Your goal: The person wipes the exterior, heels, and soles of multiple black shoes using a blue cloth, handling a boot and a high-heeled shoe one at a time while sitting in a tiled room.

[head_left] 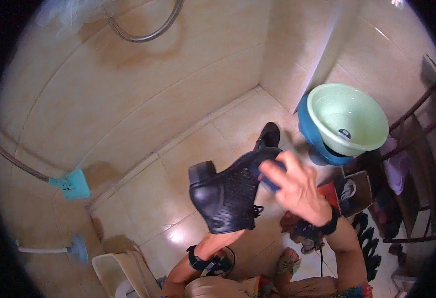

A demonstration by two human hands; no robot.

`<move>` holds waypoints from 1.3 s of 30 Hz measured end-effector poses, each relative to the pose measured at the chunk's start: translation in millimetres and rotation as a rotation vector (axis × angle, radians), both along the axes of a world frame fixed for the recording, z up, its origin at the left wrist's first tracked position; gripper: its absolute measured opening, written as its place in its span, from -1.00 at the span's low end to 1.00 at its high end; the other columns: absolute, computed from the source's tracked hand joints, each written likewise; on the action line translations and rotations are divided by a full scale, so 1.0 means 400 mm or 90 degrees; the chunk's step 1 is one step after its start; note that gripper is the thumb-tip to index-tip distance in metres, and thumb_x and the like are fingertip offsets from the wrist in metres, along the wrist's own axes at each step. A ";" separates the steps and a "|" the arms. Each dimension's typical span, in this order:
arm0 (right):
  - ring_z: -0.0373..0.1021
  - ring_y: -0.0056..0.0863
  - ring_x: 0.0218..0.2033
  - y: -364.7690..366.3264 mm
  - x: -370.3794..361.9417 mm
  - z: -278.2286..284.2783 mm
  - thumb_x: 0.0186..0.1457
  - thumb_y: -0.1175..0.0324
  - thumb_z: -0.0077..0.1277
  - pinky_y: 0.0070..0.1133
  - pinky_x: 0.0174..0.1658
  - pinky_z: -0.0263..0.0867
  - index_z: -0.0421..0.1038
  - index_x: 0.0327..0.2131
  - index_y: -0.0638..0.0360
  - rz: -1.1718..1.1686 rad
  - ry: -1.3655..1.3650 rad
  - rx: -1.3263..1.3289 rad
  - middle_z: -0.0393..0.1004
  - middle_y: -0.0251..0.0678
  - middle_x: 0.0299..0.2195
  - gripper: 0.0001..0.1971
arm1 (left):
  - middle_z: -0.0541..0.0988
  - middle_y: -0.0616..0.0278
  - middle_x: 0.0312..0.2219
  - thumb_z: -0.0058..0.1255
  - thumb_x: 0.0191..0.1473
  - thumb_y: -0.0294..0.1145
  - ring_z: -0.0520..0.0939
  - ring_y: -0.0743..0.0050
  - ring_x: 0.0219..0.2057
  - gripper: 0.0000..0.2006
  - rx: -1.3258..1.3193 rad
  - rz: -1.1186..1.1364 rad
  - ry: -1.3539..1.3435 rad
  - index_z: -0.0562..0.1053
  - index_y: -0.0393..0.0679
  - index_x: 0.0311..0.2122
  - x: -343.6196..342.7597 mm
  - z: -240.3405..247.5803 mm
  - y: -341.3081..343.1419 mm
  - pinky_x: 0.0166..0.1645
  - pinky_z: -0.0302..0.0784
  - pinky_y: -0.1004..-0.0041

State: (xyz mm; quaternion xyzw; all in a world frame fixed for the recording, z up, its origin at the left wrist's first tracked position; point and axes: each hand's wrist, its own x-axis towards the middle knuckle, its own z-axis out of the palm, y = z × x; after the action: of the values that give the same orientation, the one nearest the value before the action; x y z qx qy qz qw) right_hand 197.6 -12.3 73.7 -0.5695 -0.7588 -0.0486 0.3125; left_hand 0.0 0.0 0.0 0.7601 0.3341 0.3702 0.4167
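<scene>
A black heeled shoe [228, 191], with a perforated upper and laces, is raised sole-up and tilted in front of me. My left hand [221, 241] reaches up into its opening and holds it from inside; its fingers are hidden. Against the front part of the shoe, my right hand [300, 188] is closed around a small dark blue thing [269, 185], mostly covered by the fingers and too blurred to name. Another black shoe [269, 135] is on the tiled floor just beyond, partly behind the raised one.
A pale green basin [347, 121] sits in a blue basin [310, 124] at the right. Beside them are a dark rack [419, 114], a box [355, 193] and several dark shoes [367, 243]. A cream stool-like piece [121, 273] stands at lower left. A turquoise fitting [75, 185] is by the left wall.
</scene>
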 end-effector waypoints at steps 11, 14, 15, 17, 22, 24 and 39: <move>0.45 -0.65 -0.46 -0.033 0.117 -0.050 0.17 0.10 0.06 -0.65 -0.54 0.29 0.44 -0.12 0.12 -0.397 1.116 -0.367 0.54 -0.39 -0.36 -0.66 | 0.45 0.10 0.06 -0.27 0.24 -0.32 0.49 0.33 0.03 -0.58 -0.685 0.055 -0.660 0.30 -0.29 0.15 -0.061 -0.164 0.204 0.11 0.37 0.44; 0.44 -0.66 -0.50 -0.047 0.191 -0.130 0.16 0.07 0.06 -0.66 -0.66 0.19 0.44 -0.13 0.10 -0.282 1.193 -0.351 0.54 -0.44 -0.37 -0.66 | 0.37 0.11 0.14 -0.31 0.25 -0.29 0.41 0.30 0.10 -0.56 -0.720 -0.013 -0.579 0.26 -0.27 0.17 -0.066 -0.204 0.275 0.16 0.31 0.38; 0.44 -0.67 -0.51 -0.049 0.207 -0.154 0.15 0.06 0.07 -0.67 -0.69 0.15 0.45 -0.13 0.09 -0.230 1.245 -0.344 0.54 -0.46 -0.37 -0.65 | 0.37 0.11 0.14 -0.31 0.25 -0.29 0.41 0.30 0.10 -0.56 -0.720 -0.015 -0.573 0.26 -0.27 0.17 -0.082 -0.246 0.299 0.16 0.31 0.38; 0.43 -0.69 -0.53 -0.048 0.211 -0.155 0.15 0.07 0.08 -0.70 -0.69 0.15 0.45 -0.13 0.09 -0.241 1.243 -0.321 0.54 -0.47 -0.37 -0.65 | 0.21 0.08 0.24 -0.46 0.28 -0.25 0.21 0.22 0.26 -0.50 -0.742 0.307 -0.415 0.15 -0.28 0.25 -0.124 -0.331 0.335 0.30 0.06 0.39; 0.44 -0.69 -0.51 -0.080 0.256 -0.193 0.13 0.07 0.09 -0.69 -0.66 0.16 0.45 -0.15 0.04 -0.260 1.262 -0.264 0.54 -0.49 -0.38 -0.68 | 0.23 -0.04 0.21 -0.19 0.19 -0.32 0.19 0.10 0.25 -0.50 -0.409 0.407 -0.148 0.19 -0.27 0.22 -0.029 -0.274 0.279 0.30 0.00 0.18; 0.44 -0.69 -0.50 -0.084 0.264 -0.202 0.13 0.06 0.09 -0.68 -0.65 0.16 0.45 -0.15 0.03 -0.280 1.274 -0.266 0.54 -0.49 -0.37 -0.68 | 0.29 -0.06 0.17 -0.05 0.13 -0.41 0.24 0.04 0.22 -0.48 0.082 0.289 0.135 0.21 -0.29 0.19 0.079 -0.235 0.218 0.30 0.00 0.10; 0.44 -0.74 -0.50 -0.113 0.266 -0.152 0.16 0.04 0.05 -0.73 -0.61 0.18 0.41 -0.10 -0.01 -0.317 1.203 -0.353 0.53 -0.53 -0.38 -0.66 | 0.56 -0.13 -0.55 -0.12 -0.15 -0.58 0.63 -0.03 -0.39 -0.84 0.329 -0.265 0.462 0.48 -0.19 -0.41 0.242 -0.283 0.298 0.08 0.41 0.12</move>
State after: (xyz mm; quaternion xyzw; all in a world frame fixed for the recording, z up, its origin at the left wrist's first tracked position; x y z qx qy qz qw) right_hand 304.1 -57.4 13.0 -0.5693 -0.0456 0.5352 0.6224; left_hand 96.6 119.1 -113.0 0.9692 0.1959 0.0610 0.1361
